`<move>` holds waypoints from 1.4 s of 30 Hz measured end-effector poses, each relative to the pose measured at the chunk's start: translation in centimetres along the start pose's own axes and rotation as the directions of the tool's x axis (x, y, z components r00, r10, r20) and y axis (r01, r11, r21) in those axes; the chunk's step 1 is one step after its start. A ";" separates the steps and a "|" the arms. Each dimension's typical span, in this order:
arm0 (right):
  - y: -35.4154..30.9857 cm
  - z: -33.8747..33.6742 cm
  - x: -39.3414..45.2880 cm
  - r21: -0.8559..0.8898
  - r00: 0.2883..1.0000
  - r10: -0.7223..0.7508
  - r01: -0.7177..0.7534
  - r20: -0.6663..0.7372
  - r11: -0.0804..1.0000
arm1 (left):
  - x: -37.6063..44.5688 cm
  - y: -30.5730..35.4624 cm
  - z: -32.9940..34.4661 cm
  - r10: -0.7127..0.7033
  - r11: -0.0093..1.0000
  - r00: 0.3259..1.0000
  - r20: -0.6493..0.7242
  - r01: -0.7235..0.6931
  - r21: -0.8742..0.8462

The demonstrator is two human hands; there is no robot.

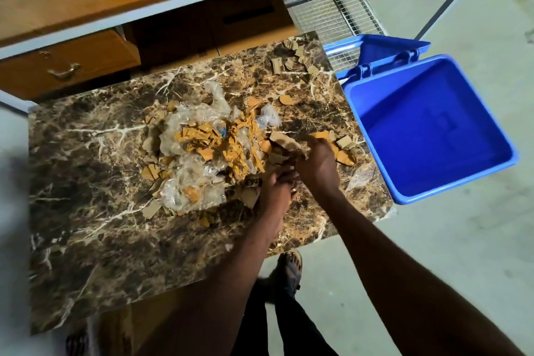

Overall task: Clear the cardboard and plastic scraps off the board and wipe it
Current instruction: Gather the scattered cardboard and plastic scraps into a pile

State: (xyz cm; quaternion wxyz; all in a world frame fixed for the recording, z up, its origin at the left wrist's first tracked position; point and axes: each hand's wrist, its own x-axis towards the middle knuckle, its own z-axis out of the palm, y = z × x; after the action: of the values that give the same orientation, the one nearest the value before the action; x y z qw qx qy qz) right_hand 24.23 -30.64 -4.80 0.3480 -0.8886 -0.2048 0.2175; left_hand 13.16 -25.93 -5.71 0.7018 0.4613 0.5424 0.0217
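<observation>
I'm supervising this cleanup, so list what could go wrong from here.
1. The right hand gathers cardboard scraps near the marbled board's edge; bits may fall beside the blue plastic bin.
2. Light clear plastic wrap could slide away from the left hand.
3. The far-corner cardboard bits might be missed.

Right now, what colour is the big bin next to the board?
The bin is bright blue, inside and out, lid too. The head view shows it best.

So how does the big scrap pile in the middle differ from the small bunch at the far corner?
The middle pile mixes clear plastic with cardboard; the corner bunch looks like cardboard only. The middle pile is heaped and larger; the corner bunch is sparse and flat. Both lie on the marble board.
</observation>
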 end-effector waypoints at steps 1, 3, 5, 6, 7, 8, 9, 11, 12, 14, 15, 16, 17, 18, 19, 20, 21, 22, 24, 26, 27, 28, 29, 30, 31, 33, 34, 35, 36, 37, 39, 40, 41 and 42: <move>0.8 -1.1 0.0 -0.031 0.998 0.000 -0.001 -0.057 1.000 | 0.0 0.1 0.6 -0.001 1.000 1.000 0.022 0.000 0.026; 2.5 -3.6 0.2 -0.051 0.991 0.017 -0.024 -0.136 0.998 | 0.1 0.4 1.7 -0.008 0.998 0.999 0.049 0.005 0.064; 4.0 -5.6 0.6 -0.048 0.975 0.058 -0.070 -0.213 0.996 | 0.3 0.9 3.0 -0.012 0.998 0.998 0.069 0.007 0.067; 4.9 -6.2 0.8 -0.018 0.967 0.081 -0.088 -0.243 0.996 | 0.4 1.1 3.5 0.001 0.998 0.997 0.081 -0.006 0.069; 5.8 -6.4 1.2 0.022 0.962 0.105 -0.103 -0.253 0.994 | 0.4 1.5 4.1 0.022 0.996 0.995 0.096 -0.030 0.081; 6.4 -6.4 1.4 0.035 0.962 0.130 -0.126 -0.239 0.991 | 0.6 1.7 4.6 0.040 0.993 0.993 0.107 -0.051 0.103; 7.1 -6.1 1.5 0.025 0.966 0.145 -0.142 -0.217 0.989 | 0.7 1.8 5.0 0.053 0.991 0.992 0.118 -0.067 0.120; 7.6 -5.1 1.4 -0.018 0.979 0.149 -0.153 -0.137 0.988 | 1.2 2.1 5.7 0.053 0.990 0.991 0.127 -0.069 0.123; 7.8 -4.3 1.4 -0.038 0.985 0.141 -0.145 -0.097 0.989 | 1.5 2.2 5.9 0.048 0.991 0.991 0.128 -0.063 0.117; 7.4 -2.6 1.5 -0.081 0.994 0.101 -0.105 -0.047 0.991 | 1.9 2.6 5.8 0.034 0.994 0.992 0.122 -0.047 0.099; 6.8 -1.8 1.6 -0.086 0.997 0.076 -0.079 -0.034 0.993 | 2.2 2.7 5.6 0.040 0.995 0.994 0.103 -0.049 0.092; 6.3 -0.9 1.9 -0.077 0.999 0.050 -0.051 -0.023 0.996 | 2.3 3.0 5.3 0.046 0.995 0.995 0.085 -0.053 0.084; 5.5 -0.2 2.1 -0.058 1.000 0.018 -0.018 -0.005 0.998 | 2.4 3.2 5.0 0.050 0.996 0.997 0.065 -0.055 0.073; 4.5 0.3 2.3 -0.033 1.000 -0.010 0.011 0.019 0.999 | 2.5 3.3 4.6 0.051 0.997 0.998 0.035 -0.053 0.053; 3.6 0.9 2.6 -0.011 0.998 -0.039 0.039 0.052 0.999 | 2.6 3.5 4.3 0.058 0.998 0.998 -0.009 -0.057 0.024; 2.7 1.5 2.9 0.011 0.993 -0.062 0.061 0.096 0.998 | 2.7 3.5 4.0 0.063 0.998 0.996 -0.065 -0.063 -0.006; 1.8 2.0 3.2 0.040 0.986 -0.081 0.076 0.146 0.996 | 2.7 3.6 3.7 0.070 0.997 0.990 -0.123 -0.075 -0.035; 1.0 2.4 3.4 0.074 0.976 -0.099 0.086 0.196 0.994 | 2.6 3.9 3.4 0.079 0.994 0.982 -0.172 -0.091 -0.063; -0.2 3.1 3.6 0.133 0.957 -0.101 0.067 0.271 0.989 | 2.7 4.0 2.9 0.088 0.987 0.970 -0.226 -0.115 -0.111; -1.1 3.2 3.4 0.186 0.952 -0.069 0.013 0.298 0.982 | 2.6 4.2 2.5 0.087 0.982 0.970 -0.228 -0.122 -0.141; -1.5 3.3 3.2 0.212 0.950 -0.055 -0.012 0.307 0.977 | 2.5 4.3 2.3 0.086 0.981 0.971 -0.224 -0.122 -0.154; -1.8 3.5 3.2 0.234 0.947 -0.045 -0.033 0.318 0.972 | 2.3 4.5 2.1 0.081 0.979 0.972 -0.220 -0.119 -0.166; -2.0 3.7 3.1 0.251 0.941 -0.045 -0.043 0.334 0.967 | 2.2 4.7 1.9 0.078 0.975 0.973 -0.219 -0.120 -0.185; -2.2 3.8 3.0 0.262 0.934 -0.046 -0.052 0.354 0.964 | 2.1 5.0 1.7 0.068 0.973 0.973 -0.218 -0.114 -0.201; -2.3 4.1 3.0 0.266 0.926 -0.043 -0.064 0.376 0.962 | 2.2 5.1 1.5 0.055 0.971 0.973 -0.224 -0.105 -0.216; -2.6 4.3 3.0 0.254 0.910 -0.029 -0.085 0.415 0.963 | 2.0 5.7 1.3 0.020 0.970 0.972 -0.234 -0.076 -0.230; -2.6 4.4 3.2 0.247 0.902 -0.026 -0.090 0.431 0.965 | 2.1 5.8 1.1 0.009 0.972 0.974 -0.227 -0.061 -0.225; -2.8 4.5 3.3 0.247 0.895 -0.035 -0.085 0.444 0.965 | 2.1 5.9 0.9 0.007 0.973 0.977 -0.215 -0.056 -0.224; -2.9 4.5 3.4 0.256 0.894 -0.044 -0.081 0.447 0.963 | 2.0 6.0 0.6 0.008 0.973 0.980 -0.200 -0.054 -0.224; -2.8 4.4 3.5 0.262 0.896 -0.047 -0.079 0.441 0.962 | 2.1 5.9 0.4 0.022 0.973 0.981 -0.193 -0.065 -0.222; -2.6 4.3 3.8 0.263 0.919 -0.040 -0.071 0.393 0.962 | 2.1 6.2 0.0 0.064 0.978 0.978 -0.197 -0.100 -0.183; -2.4 4.1 4.1 0.258 0.935 -0.025 -0.072 0.355 0.964 | 2.2 6.2 -0.3 0.079 0.982 0.977 -0.197 -0.110 -0.156; -2.4 4.0 4.3 0.250 0.947 -0.008 -0.077 0.320 0.965 | 2.4 6.0 -0.4 0.094 0.984 0.977 -0.189 -0.120 -0.133; -2.5 3.7 4.6 0.246 0.959 0.007 -0.079 0.283 0.966 | 2.5 6.2 -0.6 0.103 0.987 0.980 -0.172 -0.122 -0.108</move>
State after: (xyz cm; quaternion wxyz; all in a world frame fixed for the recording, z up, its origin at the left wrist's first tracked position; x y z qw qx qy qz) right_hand 25.54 -24.66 -6.62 0.4219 -0.8011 -0.2027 0.3729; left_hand 16.64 -20.72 -3.38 0.6779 0.4455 0.5697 0.1319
